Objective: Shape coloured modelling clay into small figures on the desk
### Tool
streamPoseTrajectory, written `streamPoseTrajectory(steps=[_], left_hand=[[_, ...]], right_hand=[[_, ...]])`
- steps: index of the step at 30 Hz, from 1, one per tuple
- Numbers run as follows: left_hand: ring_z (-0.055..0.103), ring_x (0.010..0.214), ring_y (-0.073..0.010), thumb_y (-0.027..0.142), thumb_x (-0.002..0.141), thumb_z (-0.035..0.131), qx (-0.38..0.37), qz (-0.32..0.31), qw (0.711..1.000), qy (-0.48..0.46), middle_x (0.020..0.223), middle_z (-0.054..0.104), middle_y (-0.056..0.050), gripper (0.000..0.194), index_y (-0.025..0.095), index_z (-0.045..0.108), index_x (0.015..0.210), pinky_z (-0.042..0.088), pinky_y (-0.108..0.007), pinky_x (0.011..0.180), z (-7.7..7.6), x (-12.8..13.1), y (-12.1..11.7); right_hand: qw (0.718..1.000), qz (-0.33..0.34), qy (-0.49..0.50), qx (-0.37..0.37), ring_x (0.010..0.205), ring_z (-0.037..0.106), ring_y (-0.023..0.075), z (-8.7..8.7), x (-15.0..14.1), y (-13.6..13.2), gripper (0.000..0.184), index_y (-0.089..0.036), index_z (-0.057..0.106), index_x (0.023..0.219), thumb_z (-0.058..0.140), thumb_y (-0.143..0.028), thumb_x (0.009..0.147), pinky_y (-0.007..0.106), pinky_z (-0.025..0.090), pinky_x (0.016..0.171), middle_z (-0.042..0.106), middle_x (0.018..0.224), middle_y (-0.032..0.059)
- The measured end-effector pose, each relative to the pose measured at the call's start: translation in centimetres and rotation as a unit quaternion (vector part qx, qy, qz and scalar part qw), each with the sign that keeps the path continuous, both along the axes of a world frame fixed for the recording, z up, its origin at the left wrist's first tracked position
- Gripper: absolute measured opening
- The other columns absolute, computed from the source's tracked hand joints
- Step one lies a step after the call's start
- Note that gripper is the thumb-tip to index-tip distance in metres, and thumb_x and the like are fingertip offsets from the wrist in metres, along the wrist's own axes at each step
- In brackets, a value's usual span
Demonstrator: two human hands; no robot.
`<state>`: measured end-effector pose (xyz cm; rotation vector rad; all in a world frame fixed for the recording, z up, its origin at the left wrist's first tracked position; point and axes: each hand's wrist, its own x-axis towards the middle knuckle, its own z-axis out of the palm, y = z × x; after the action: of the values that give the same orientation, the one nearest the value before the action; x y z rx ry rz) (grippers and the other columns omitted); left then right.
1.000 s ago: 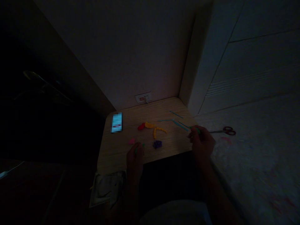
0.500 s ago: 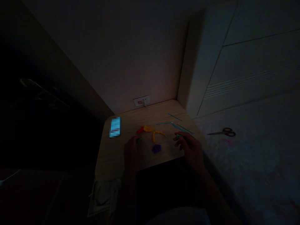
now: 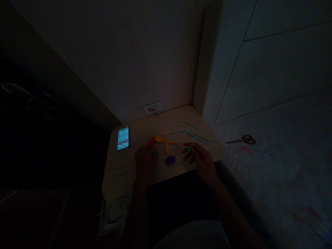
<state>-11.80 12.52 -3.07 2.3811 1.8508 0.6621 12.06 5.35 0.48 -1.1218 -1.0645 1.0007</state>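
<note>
The scene is dim. My left hand [image 3: 144, 159] is low over the left part of the small wooden table [image 3: 121, 173], fingers curled around a small green lump of clay [image 3: 155, 152]. A second green clay piece [image 3: 190, 149] is pinched between thumb and fingers of my right hand [image 3: 200, 156]. Between the hands lie a purple clay lump [image 3: 170, 160] and a bent, thin orange clay strip [image 3: 168, 147]. Farther back, a red clay piece [image 3: 151, 141] touches a thicker orange piece [image 3: 160, 138].
Thin blue-green sticks or modelling tools [image 3: 195, 137] lie at the table's back right. A phone [image 3: 123, 138] glows at the left edge. Scissors [image 3: 242, 139] lie beyond the right edge on a pale surface. A wall socket with a plug [image 3: 152, 108] is behind.
My right hand has moved left, away from the thin tools, with green clay in its fingers. My left hand has shifted forward and now covers the place where a pink piece was visible.
</note>
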Motion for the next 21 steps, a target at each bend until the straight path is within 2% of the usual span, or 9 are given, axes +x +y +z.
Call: streamPoseTrajectory(steps=[5, 10, 12, 16, 19, 21], left_hand=[[0.061, 0.112, -0.0319, 0.026, 0.088, 0.066, 0.026, -0.003, 0.996, -0.082, 0.116, 0.068, -0.011, 0.026, 0.023, 0.073, 0.113, 0.047, -0.049, 0.101, 0.3, 0.1, -1.1], [0.063, 0.107, -0.0289, 0.027, 0.088, 0.067, 0.069, -0.027, 0.980, -0.186, 0.110, 0.070, -0.008, 0.014, 0.023, 0.074, 0.099, 0.048, -0.047, 0.101, 2.3, 1.3, -3.1], [0.064, 0.105, -0.0262, 0.028, 0.090, 0.067, 0.071, -0.027, 0.961, -0.268, 0.106, 0.070, -0.007, 0.012, 0.022, 0.074, 0.097, 0.050, -0.042, 0.099, 3.5, 2.3, -4.2], [0.066, 0.095, -0.0220, 0.033, 0.092, 0.067, -0.004, -0.060, 0.904, -0.423, 0.099, 0.073, -0.006, 0.015, 0.021, 0.076, 0.095, 0.053, -0.033, 0.084, 5.2, 4.7, -6.1], [0.067, 0.087, -0.0200, 0.036, 0.088, 0.073, -0.041, -0.080, 0.861, -0.500, 0.092, 0.073, -0.006, 0.017, 0.020, 0.077, 0.092, 0.054, -0.030, 0.078, 5.7, 6.0, -6.8], [0.068, 0.086, -0.0193, 0.034, 0.085, 0.076, -0.042, -0.066, 0.843, -0.532, 0.091, 0.073, -0.006, 0.016, 0.019, 0.078, 0.090, 0.055, -0.029, 0.076, 5.7, 6.4, -7.0]], right_hand=[[0.998, 0.011, 0.052, -0.017, 0.059, 0.068, 0.0142, 0.0, -0.6, 0.0, 0.023, -0.021, 0.064, 0.102, 0.064, -0.043, 0.095, 0.024, 0.045, 0.051, 0.080, 0.087, 0.0057], [0.998, 0.028, 0.051, -0.036, 0.056, 0.067, 0.0145, 0.6, -1.1, -0.1, 0.025, -0.020, 0.066, 0.092, 0.069, -0.044, 0.090, 0.024, 0.043, 0.049, 0.079, 0.079, 0.0054], [0.998, 0.027, 0.036, -0.038, 0.055, 0.065, 0.0144, 0.9, -1.4, -0.2, 0.024, -0.020, 0.069, 0.087, 0.072, -0.044, 0.087, 0.024, 0.044, 0.049, 0.076, 0.072, 0.0033], [0.999, 0.037, 0.013, -0.036, 0.052, 0.062, 0.0143, 1.4, -2.0, -0.5, 0.021, -0.020, 0.074, 0.081, 0.076, -0.041, 0.082, 0.024, 0.048, 0.049, 0.069, 0.060, -0.0005], [0.999, 0.046, 0.003, -0.029, 0.054, 0.063, 0.0145, 1.4, -2.4, -0.7, 0.018, -0.020, 0.077, 0.081, 0.077, -0.039, 0.081, 0.025, 0.050, 0.051, 0.073, 0.065, 0.0011], [0.999, 0.043, -0.009, -0.021, 0.056, 0.064, 0.0150, 1.3, -2.6, -0.8, 0.017, -0.021, 0.079, 0.082, 0.077, -0.038, 0.082, 0.025, 0.052, 0.052, 0.076, 0.069, 0.0025]])
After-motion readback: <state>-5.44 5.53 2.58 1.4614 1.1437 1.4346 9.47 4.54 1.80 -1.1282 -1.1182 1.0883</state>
